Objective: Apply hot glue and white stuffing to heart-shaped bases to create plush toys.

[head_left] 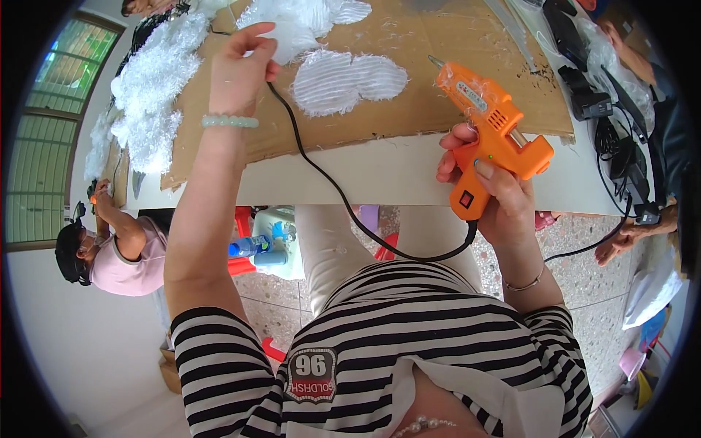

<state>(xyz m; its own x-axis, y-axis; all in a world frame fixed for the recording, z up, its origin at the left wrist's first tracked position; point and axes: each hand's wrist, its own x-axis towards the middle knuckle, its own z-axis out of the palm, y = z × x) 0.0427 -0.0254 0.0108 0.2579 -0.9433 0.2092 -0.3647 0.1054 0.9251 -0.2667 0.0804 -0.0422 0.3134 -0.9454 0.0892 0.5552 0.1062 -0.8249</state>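
Note:
My right hand grips an orange hot glue gun by its handle, nozzle pointing up and to the left over the table edge. Its black cord loops down past my lap and runs up to my left hand. That hand is raised over a brown cardboard sheet, fingers pinched on the edge of a white fluffy fabric piece, with the cord passing under the palm. A white ribbed fluffy shape lies on the cardboard between my hands.
A pile of white fluffy material lies at the table's left. Black devices and cables sit at the right end of the white table. A person in pink sits at left. A red stool and bottles stand below.

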